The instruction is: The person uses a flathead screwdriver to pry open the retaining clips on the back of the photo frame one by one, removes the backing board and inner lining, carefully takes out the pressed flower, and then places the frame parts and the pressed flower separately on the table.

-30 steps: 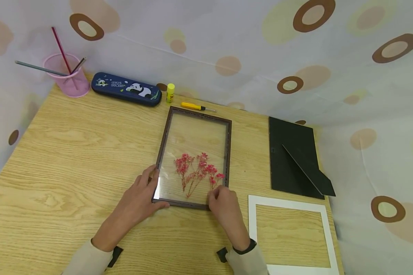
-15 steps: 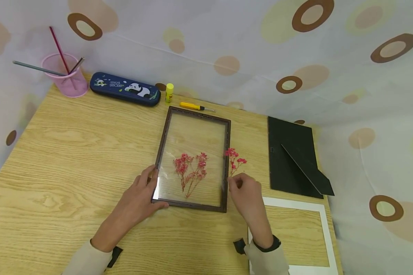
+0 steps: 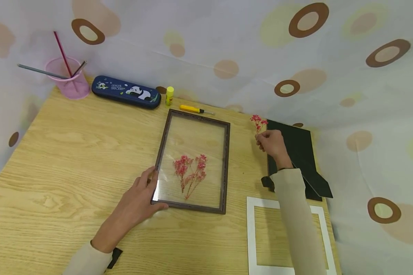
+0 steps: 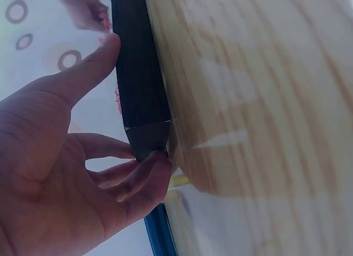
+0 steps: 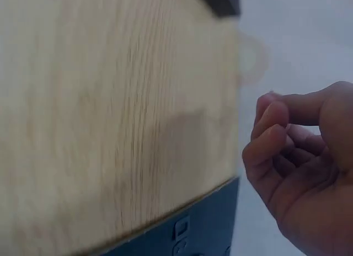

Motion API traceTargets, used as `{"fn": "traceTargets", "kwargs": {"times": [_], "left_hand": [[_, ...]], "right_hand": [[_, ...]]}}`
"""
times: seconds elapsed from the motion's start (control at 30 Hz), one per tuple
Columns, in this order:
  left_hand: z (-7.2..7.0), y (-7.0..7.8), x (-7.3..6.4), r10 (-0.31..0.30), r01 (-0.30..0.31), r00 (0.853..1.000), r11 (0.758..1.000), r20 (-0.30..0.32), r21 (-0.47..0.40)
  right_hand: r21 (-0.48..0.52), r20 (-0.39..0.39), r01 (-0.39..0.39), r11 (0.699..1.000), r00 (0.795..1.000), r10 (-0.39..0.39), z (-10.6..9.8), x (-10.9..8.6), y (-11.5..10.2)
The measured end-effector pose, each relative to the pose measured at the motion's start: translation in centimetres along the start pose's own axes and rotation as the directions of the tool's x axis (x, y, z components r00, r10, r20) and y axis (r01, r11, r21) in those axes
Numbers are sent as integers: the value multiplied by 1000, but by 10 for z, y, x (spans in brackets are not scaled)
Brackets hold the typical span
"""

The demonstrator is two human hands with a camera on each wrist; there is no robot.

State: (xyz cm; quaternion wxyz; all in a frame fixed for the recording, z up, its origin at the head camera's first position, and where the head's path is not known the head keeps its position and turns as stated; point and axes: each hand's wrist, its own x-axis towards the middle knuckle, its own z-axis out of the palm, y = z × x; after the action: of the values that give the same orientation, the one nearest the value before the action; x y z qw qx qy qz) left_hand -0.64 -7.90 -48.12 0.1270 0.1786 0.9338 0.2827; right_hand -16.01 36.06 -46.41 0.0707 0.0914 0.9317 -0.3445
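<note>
A dark brown picture frame (image 3: 224,168) with a glass pane lies on the wooden table. On the pane are dried pink flower sprigs (image 3: 182,168) near its lower half. My left hand (image 3: 137,196) holds the frame's lower left corner, thumb at the bottom edge and fingers along the left side; the left wrist view shows the fingertips and thumb touching the frame's side (image 4: 140,63). My right hand (image 3: 272,143) pinches a separate pink flower sprig (image 3: 256,120) by its stem, beside the black backing board (image 3: 289,133). In the right wrist view the fingertips are pressed together; the sprig is hidden there.
A white mat (image 3: 251,236) lies at the front right, partly under my right sleeve. Along the back stand a pink pen cup (image 3: 73,89), a blue panda pencil case (image 3: 124,91), a yellow glue stick (image 3: 169,96) and a yellow screwdriver (image 3: 191,109). A patterned cloth hangs behind.
My right hand has lifted one flower sprig off the glass and carried it right and back, over to the black board. My left hand has stayed on the frame's corner.
</note>
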Motion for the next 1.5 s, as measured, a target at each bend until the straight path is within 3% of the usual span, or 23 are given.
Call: {"fn": "traceTargets", "kwargs": {"times": [0.13, 0.23, 0.53, 0.7, 1.03, 1.5], "left_hand": [[1, 0, -1, -5, 5, 1000, 1000, 10, -11], [2, -1, -1, -4, 4, 1000, 1000, 0, -2], [1, -2, 1, -9, 9, 1000, 1000, -13, -2], [2, -3, 0, -2, 2, 1000, 1000, -17, 6], [2, -2, 1, 19, -18, 1000, 1000, -18, 17], [0, 0, 1, 29, -28, 999, 999, -30, 31]], "right_hand": [[45, 27, -104, 994, 994, 103, -1, 28, 15], [92, 56, -136, 986, 990, 131, 0, 39, 15], [148, 139, -200, 968, 974, 180, 5, 44, 21], [123, 153, -200, 972, 972, 181, 9, 43, 26], [-98, 71, -188, 977, 978, 196, 12, 41, 20], [-172, 41, -168, 971, 983, 177, 12, 36, 14]]}}
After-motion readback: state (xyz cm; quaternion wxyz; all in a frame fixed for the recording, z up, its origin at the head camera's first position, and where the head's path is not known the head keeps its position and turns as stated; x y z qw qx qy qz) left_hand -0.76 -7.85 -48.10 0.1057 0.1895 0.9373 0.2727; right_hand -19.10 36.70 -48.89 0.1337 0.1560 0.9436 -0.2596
